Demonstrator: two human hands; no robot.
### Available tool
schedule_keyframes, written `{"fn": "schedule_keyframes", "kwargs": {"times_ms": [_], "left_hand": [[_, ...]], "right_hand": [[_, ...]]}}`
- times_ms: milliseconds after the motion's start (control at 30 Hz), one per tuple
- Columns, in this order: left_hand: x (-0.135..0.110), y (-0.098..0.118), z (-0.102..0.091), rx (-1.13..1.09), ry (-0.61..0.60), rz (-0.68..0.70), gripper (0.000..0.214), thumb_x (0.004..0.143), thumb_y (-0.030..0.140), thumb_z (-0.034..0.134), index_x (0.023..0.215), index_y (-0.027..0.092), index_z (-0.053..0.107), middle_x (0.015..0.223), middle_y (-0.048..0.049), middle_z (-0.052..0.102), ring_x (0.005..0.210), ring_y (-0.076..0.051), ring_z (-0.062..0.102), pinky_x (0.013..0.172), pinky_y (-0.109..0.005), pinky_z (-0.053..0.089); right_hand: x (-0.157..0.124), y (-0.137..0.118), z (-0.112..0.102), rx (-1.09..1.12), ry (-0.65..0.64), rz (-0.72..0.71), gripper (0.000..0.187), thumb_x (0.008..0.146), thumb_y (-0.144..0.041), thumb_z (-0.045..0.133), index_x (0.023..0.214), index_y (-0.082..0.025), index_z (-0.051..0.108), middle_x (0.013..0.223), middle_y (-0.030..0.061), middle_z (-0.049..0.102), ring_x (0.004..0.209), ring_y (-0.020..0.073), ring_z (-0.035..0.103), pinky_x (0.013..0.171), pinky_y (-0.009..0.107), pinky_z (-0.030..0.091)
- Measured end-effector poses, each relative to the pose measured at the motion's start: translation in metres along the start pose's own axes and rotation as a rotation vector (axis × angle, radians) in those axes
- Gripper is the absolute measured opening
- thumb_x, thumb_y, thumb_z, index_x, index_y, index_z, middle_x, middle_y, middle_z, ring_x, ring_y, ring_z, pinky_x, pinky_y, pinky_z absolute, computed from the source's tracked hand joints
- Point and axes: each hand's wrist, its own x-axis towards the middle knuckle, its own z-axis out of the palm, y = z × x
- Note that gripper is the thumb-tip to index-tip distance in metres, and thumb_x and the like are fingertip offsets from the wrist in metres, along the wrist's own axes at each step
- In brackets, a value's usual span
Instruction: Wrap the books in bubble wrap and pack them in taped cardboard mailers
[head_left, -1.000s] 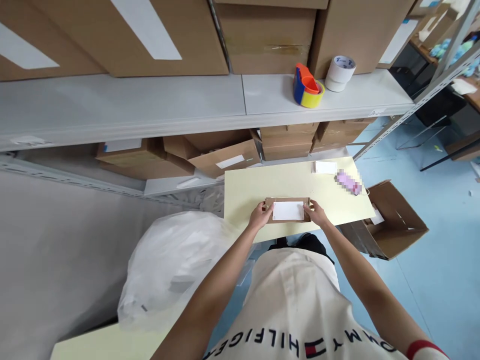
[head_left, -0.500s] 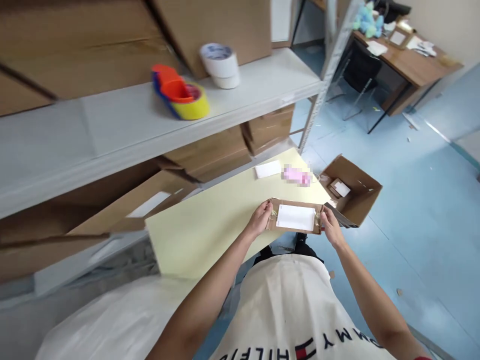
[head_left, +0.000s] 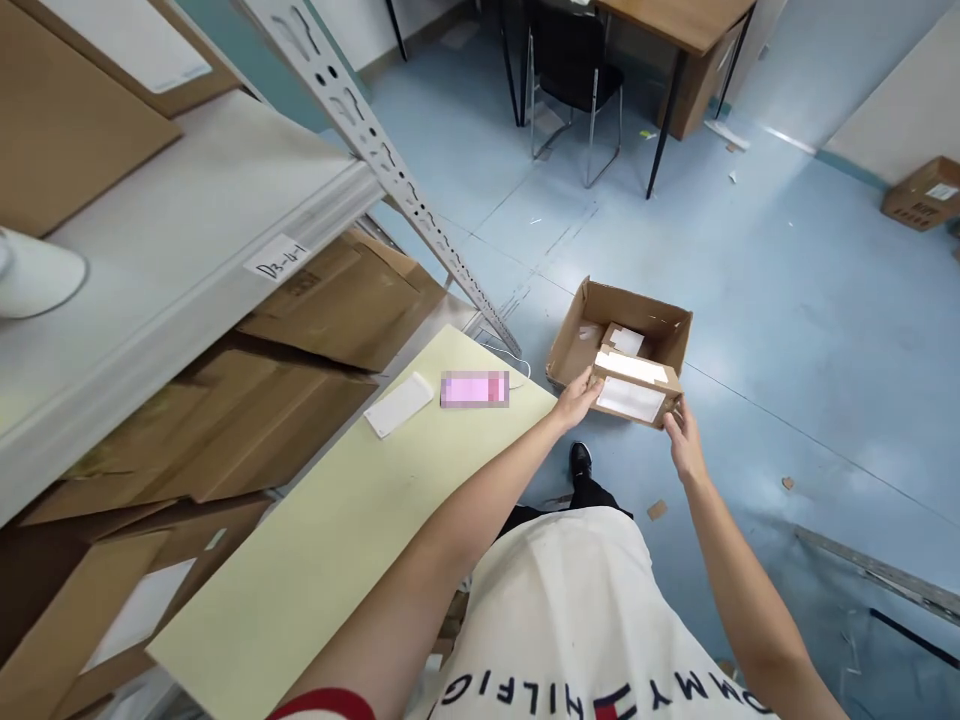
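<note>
A small flat cardboard packet with a white label on top is held between both hands. My left hand grips its left end and my right hand grips its right end. The packet hangs over the near edge of an open cardboard box that stands on the blue floor. Inside that box lie other small labelled packets. A pale yellow tabletop lies to the left of my hands.
On the tabletop lie a white card and a pink object. A grey metal shelf with stacked cardboard boxes fills the left. A chair and a wooden desk stand at the back. Another box sits far right.
The view has swung to the right. Both hands have carried the packet off the yellow tabletop and out over the open box on the floor.
</note>
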Motion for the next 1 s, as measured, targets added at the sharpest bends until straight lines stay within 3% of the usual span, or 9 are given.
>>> {"fn": "schedule_keyframes", "kwargs": {"times_ms": [67,133,300,400,567,667,767,900,1000], "left_hand": [[0.007,0.002,0.007,0.009,-0.056,0.001,0.064,0.091,0.049,0.056,0.144,0.016,0.047,0.152,-0.0117,0.045,0.140,-0.026,0.043,0.115,-0.036,0.034],[0.002,-0.003,0.007,0.071,-0.072,-0.010,0.062,0.088,0.046,0.063,0.140,0.016,0.052,0.150,-0.0120,0.048,0.140,-0.028,0.043,0.117,-0.040,0.033],[-0.051,-0.042,-0.019,-0.057,-0.020,-0.102,0.056,0.078,0.036,0.075,0.128,0.015,0.061,0.137,-0.0157,0.060,0.129,-0.029,0.056,0.111,-0.043,0.043],[-0.096,-0.072,-0.049,-0.193,0.158,-0.166,0.050,0.078,0.033,0.076,0.122,0.013,0.063,0.128,-0.0177,0.065,0.117,-0.027,0.064,0.104,-0.043,0.049],[-0.193,-0.110,-0.106,-0.327,0.546,-0.185,0.046,0.080,0.033,0.072,0.120,0.014,0.062,0.122,-0.0159,0.068,0.106,-0.024,0.069,0.098,-0.040,0.054],[-0.262,-0.132,-0.129,-0.387,0.767,-0.180,0.043,0.082,0.037,0.068,0.120,0.017,0.062,0.120,-0.0130,0.069,0.105,-0.022,0.069,0.095,-0.038,0.054],[-0.328,-0.159,-0.136,-0.449,0.967,-0.224,0.042,0.083,0.041,0.065,0.119,0.018,0.063,0.117,-0.0107,0.070,0.103,-0.021,0.069,0.092,-0.035,0.055],[-0.399,-0.200,-0.123,-0.562,1.184,-0.269,0.043,0.079,0.045,0.065,0.113,0.019,0.064,0.110,-0.0091,0.072,0.094,-0.020,0.071,0.088,-0.034,0.056],[-0.436,-0.226,-0.106,-0.655,1.328,-0.314,0.045,0.076,0.049,0.067,0.109,0.019,0.065,0.107,-0.0096,0.072,0.090,-0.021,0.071,0.083,-0.035,0.057]], "right_hand": [[0.005,-0.001,0.003,0.038,-0.026,-0.008,0.083,0.083,-0.062,0.052,0.153,-0.023,0.029,0.152,0.0152,0.039,0.139,0.0327,0.039,0.103,0.048,0.045],[0.005,-0.004,0.011,0.088,-0.084,-0.005,0.087,0.080,-0.061,0.057,0.153,-0.022,0.029,0.156,0.0163,0.035,0.140,0.0338,0.039,0.101,0.048,0.046],[-0.004,-0.022,0.047,0.093,-0.286,-0.008,0.086,0.076,-0.066,0.059,0.146,-0.021,0.039,0.147,0.0189,0.047,0.113,0.0309,0.064,0.092,0.046,0.053],[-0.012,-0.039,0.076,0.044,-0.412,-0.089,0.081,0.074,-0.066,0.060,0.139,-0.019,0.047,0.133,0.0190,0.060,0.094,0.0281,0.070,0.085,0.047,0.056],[-0.036,-0.085,0.138,-0.009,-0.670,-0.280,0.070,0.074,-0.062,0.063,0.126,-0.016,0.055,0.113,0.0173,0.070,0.084,0.0256,0.070,0.079,0.045,0.056],[-0.071,-0.118,0.185,-0.064,-0.853,-0.383,0.062,0.075,-0.061,0.064,0.119,-0.017,0.059,0.109,0.0164,0.071,0.083,0.0251,0.070,0.076,0.043,0.057],[-0.123,-0.142,0.234,-0.102,-1.024,-0.475,0.058,0.074,-0.063,0.064,0.110,-0.018,0.062,0.102,0.0143,0.072,0.081,0.0250,0.070,0.073,0.041,0.057],[-0.209,-0.150,0.285,-0.162,-1.249,-0.616,0.057,0.073,-0.068,0.062,0.103,-0.020,0.064,0.092,0.0118,0.073,0.077,0.0240,0.071,0.073,0.041,0.058],[-0.264,-0.150,0.304,-0.251,-1.459,-0.751,0.052,0.076,-0.066,0.060,0.102,-0.021,0.066,0.091,0.0108,0.073,0.074,0.0225,0.071,0.072,0.039,0.059]]}}
